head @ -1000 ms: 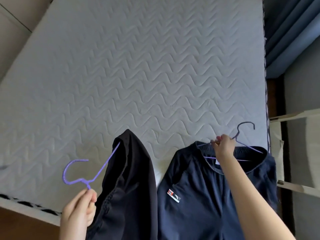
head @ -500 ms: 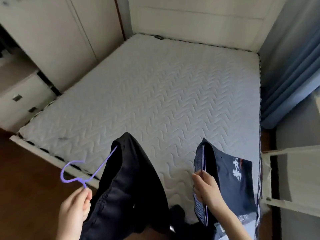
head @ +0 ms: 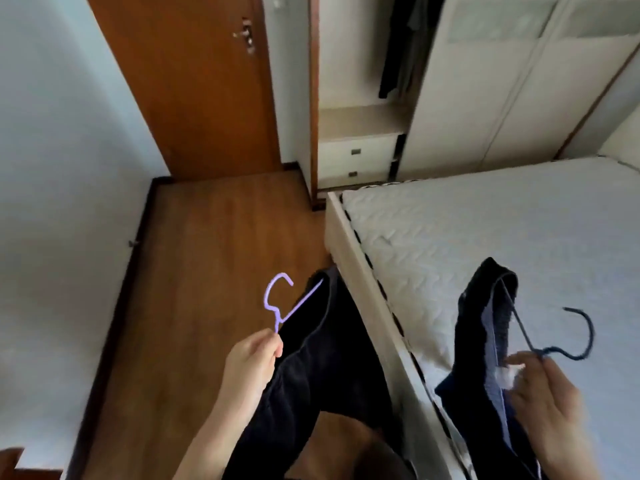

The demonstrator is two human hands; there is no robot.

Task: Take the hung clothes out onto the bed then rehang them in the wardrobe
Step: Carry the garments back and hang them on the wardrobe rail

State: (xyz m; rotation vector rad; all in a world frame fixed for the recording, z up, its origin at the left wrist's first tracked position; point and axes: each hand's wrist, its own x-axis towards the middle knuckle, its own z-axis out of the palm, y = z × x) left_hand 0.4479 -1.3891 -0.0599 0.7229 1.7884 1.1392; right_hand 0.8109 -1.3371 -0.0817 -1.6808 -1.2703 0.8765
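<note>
My left hand grips the neck of a purple hanger that carries a black garment, hanging over the wooden floor beside the bed. My right hand holds a dark blue hanger by its neck, with a navy garment draped from it above the mattress. The open wardrobe stands ahead past the bed's corner, with dark clothes hanging inside it.
A brown door stands at the left of the wardrobe. Two white drawers sit under the wardrobe's shelf, and closed wardrobe doors run to the right. The bed frame's edge runs between my hands. Wooden floor lies ahead.
The view has swung left from the bed to the door and open wardrobe. Both garments have been lifted off the mattress and now hang from the hangers in my hands.
</note>
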